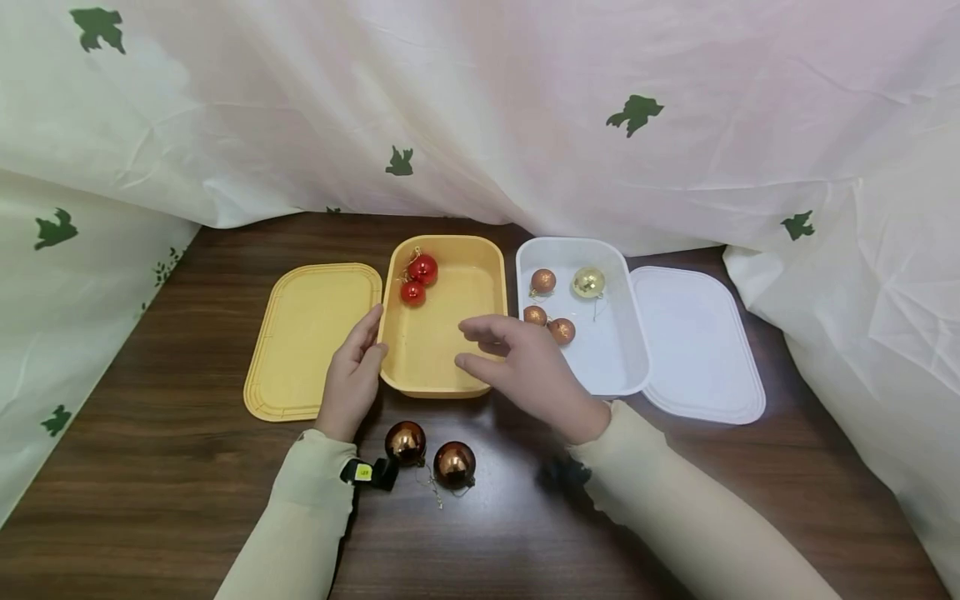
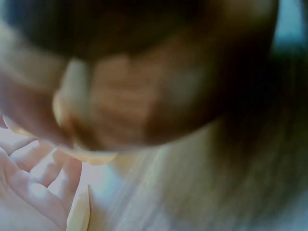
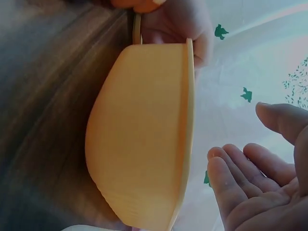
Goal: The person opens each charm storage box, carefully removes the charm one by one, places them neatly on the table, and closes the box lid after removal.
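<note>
A yellow box (image 1: 457,383) holds two red baubles (image 1: 423,269) near its far left corner. My left hand (image 1: 352,375) rests against the box's left side, its fingers fairly straight. Over the box's right edge hovers my right hand (image 1: 532,367), fingers apart and holding nothing; the right wrist view shows its loosely bent fingers (image 3: 226,178) beside the box. Two shiny brown baubles (image 1: 454,464) lie on the table near my left wrist. One brown bauble (image 2: 130,96) fills much of the left wrist view, blurred.
Right of the yellow box, a white box (image 1: 611,367) contains several small copper baubles (image 1: 561,331) and a gold one (image 1: 588,282). A yellow lid (image 1: 311,342) lies at left, a white lid (image 1: 701,350) at right. A pale curtain (image 1: 487,108) hangs behind the dark wooden table (image 1: 150,433).
</note>
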`<state>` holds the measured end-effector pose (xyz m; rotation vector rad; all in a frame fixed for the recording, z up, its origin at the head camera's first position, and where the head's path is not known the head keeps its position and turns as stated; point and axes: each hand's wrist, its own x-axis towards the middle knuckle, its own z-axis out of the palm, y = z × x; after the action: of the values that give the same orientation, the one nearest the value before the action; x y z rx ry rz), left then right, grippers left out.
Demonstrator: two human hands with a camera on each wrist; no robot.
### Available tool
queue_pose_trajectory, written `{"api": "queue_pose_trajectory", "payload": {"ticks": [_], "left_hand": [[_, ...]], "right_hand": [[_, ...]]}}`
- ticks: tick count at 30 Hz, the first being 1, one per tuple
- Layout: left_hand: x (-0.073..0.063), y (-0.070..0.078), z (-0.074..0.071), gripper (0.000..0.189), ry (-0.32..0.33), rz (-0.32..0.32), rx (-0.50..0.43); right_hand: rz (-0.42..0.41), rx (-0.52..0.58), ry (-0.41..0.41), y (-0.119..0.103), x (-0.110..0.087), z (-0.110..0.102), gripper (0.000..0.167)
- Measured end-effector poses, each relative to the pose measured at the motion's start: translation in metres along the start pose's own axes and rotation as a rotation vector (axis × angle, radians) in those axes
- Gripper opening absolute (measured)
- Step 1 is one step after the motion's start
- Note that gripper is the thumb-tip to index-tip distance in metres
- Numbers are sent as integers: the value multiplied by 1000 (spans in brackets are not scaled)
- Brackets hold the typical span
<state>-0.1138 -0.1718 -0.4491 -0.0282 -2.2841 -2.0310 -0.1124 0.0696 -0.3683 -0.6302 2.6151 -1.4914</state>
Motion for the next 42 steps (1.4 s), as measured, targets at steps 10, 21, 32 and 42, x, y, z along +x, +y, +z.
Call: {"api": "queue_pose_trajectory", "payload": {"ticks": [10,21,32,42], "left_hand": [[-2,-1,-2,51,10,-10,11],[-3,1,-1,51,3,-12,24],[-1,1,-1,51,-6,-34,53],[0,5,1,51,-13,-49,60]], "right_hand": [[31,15,-9,-5,31,4,44],[87,6,-33,-2,52,6,40],[134,-20,-54,-1,66,10,44],[104,-8,-46,-6,74,10,37]]}}
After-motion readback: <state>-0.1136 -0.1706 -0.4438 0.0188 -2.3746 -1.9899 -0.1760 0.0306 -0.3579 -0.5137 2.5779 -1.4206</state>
